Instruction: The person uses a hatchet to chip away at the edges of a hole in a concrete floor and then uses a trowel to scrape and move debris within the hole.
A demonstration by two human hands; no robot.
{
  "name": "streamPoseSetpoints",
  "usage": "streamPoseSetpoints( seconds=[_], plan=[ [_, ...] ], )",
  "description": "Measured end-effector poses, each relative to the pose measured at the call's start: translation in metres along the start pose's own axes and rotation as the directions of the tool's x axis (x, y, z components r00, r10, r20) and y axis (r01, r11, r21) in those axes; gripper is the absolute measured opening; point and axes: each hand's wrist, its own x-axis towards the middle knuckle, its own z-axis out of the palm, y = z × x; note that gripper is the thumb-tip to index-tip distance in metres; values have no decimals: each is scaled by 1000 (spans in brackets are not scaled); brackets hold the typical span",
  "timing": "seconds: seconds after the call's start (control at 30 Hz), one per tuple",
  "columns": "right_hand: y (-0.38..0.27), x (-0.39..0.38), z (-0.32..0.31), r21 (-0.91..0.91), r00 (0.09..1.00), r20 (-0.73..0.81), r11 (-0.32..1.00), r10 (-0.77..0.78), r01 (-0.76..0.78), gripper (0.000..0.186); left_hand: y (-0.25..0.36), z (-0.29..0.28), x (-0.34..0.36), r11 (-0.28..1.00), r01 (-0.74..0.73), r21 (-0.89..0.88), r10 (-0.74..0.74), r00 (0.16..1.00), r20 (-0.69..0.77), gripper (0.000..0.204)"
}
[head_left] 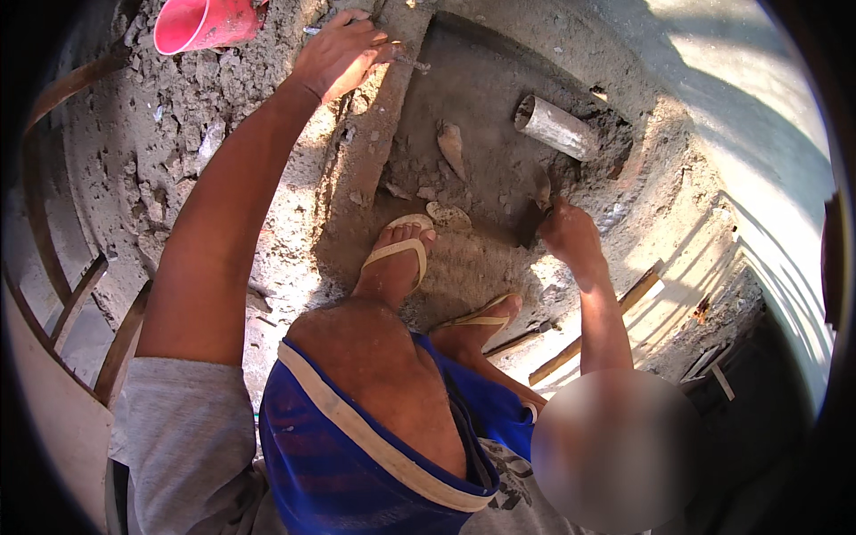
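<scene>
My left hand [343, 55] is closed around a thin rod [412, 62] above the raised edge of a recess, and a short end of the rod shows on either side of the fist. My right hand [572, 234] grips a small trowel, its dark blade [530, 221] down at the wet grey mortar [473, 98] in the recess. Its handle is hidden in my fingers. Beyond this hand, a short whitish pipe [560, 130] sticks up at a slant from the mortar. A pointed stone fragment [452, 150] lies left of the pipe.
A pink bucket [203, 25] lies tipped at the far left on rough, lumpy ground. My sandalled feet [397, 254] stand at the near edge of the recess. A wooden strip [597, 325] lies at the right, near a pale wall [758, 116]. Wooden slats [80, 294] stand at the left.
</scene>
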Motion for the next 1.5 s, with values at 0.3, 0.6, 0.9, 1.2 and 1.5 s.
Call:
streamPoseSetpoints(
  seconds=[0.3,0.6,0.9,1.2,1.5],
  plan=[
    [5,50,117,-281,943,333,955,0,99,29,4,-4,3,996,-53,68,51,998,32,20],
    [-68,-22,130,477,975,-43,862,219,-172,41,0,-14,-8,992,-74,99,71,997,29,24],
    [-2,44,172,666,792,-173,662,585,-344,48,4,-15,1,990,-92,106,89,995,34,24],
    [-107,4,131,915,912,283,202,296,-349,38,2,-15,-3,997,-42,57,38,997,69,34],
    [-130,3,126,910,892,387,62,235,-411,34,2,-18,-4,991,-77,112,72,996,53,34]
  ],
)
